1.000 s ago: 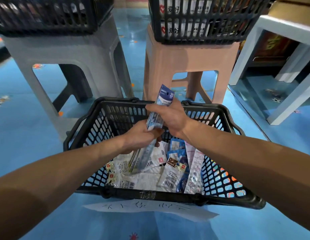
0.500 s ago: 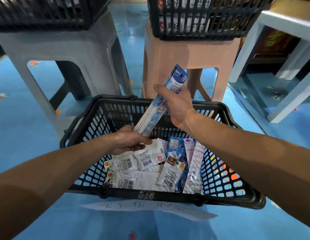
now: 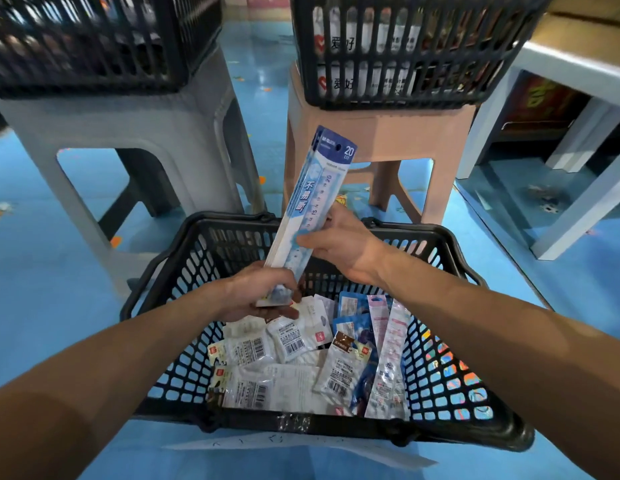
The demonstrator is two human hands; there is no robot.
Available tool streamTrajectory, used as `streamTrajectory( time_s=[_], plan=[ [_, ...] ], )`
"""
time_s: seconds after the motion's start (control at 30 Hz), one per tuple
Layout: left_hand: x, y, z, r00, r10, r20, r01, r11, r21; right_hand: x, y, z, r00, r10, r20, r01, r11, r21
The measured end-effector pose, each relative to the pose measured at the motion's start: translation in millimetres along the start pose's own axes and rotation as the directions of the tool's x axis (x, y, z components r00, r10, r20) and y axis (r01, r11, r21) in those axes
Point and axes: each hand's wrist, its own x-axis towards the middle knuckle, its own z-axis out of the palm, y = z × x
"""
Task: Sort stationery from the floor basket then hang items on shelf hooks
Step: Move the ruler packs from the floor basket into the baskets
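A black plastic floor basket (image 3: 475, 420) sits on the blue floor and holds several packets of stationery (image 3: 294, 362). Above it I hold a stack of blue-and-white 20 cm ruler packs (image 3: 312, 202), tilted up toward the far stools. My left hand (image 3: 256, 296) grips the stack's lower end. My right hand (image 3: 339, 244) pinches it at the middle, thumb on the front face. The packs' hang-hole end points up.
A grey stool (image 3: 135, 133) at far left carries a black basket (image 3: 94, 43). A pink stool (image 3: 388, 133) behind carries another black basket (image 3: 398, 53) with packaged goods. Pale blue table legs (image 3: 578, 202) stand at right. A paper label (image 3: 301, 448) lies in front of the floor basket.
The ruler stack has swung more upright and toward me, showing its front face. My left hand came back up and took hold of its lower end; my right hand kept its grip.
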Motion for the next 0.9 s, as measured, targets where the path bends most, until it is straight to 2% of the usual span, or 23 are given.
streamTrajectory(
  time_s=[0.07,0.13,0.23,0.43,0.57,0.67,0.9],
  plan=[
    [1,12,-5,1.0,0.008,0.009,-0.009,0.994,0.111,4,-8,-2,1.0,-0.011,-0.022,0.008,0.991,-0.136],
    [5,22,-1,0.994,0.082,-0.078,-0.066,0.979,0.195,3,-13,2,0.997,-0.068,-0.043,0.051,0.945,-0.322],
    [0,35,5,0.974,0.157,-0.163,-0.144,0.986,0.089,-2,-29,10,0.995,-0.1,-0.012,0.085,0.896,-0.435],
    [-89,99,-1,0.988,0.117,-0.101,-0.115,0.993,0.018,-43,-133,35,1.0,-0.004,0.028,0.016,0.898,-0.439],
    [-162,168,-13,0.997,0.068,-0.046,-0.064,0.994,0.094,-78,-220,49,0.998,0.049,0.033,-0.032,0.92,-0.391],
    [-216,221,-17,0.999,0.033,-0.002,-0.032,0.986,0.161,-105,-284,57,0.998,0.047,0.05,-0.021,0.908,-0.419],
    [-308,352,-24,1.0,-0.017,0.022,0.014,0.991,0.13,-121,-434,62,0.995,0.092,0.028,-0.074,0.915,-0.397]
  ],
)
